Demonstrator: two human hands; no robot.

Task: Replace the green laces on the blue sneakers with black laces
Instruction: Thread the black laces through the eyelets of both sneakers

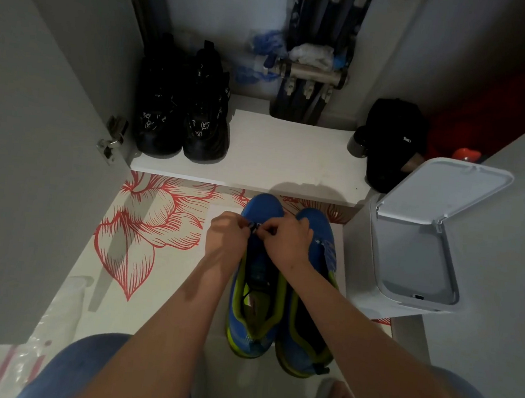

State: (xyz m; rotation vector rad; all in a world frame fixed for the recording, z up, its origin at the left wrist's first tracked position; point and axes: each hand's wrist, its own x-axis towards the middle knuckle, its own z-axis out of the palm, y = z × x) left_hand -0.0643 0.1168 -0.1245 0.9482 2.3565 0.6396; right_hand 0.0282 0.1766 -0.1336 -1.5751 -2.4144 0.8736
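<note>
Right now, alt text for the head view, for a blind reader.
Left hand and right hand pinch a dark lace near the toe of one of two blue sneakers on a red-flowered floor. Beyond, black shoes sit on a white shelf; an open-lidded white bin stands right.

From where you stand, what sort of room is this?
Probably a home hallway, at an open shoe cupboard: black shoes sit on its low white shelf, and a small white bin stands beside the blue sneakers on the floor.
</note>
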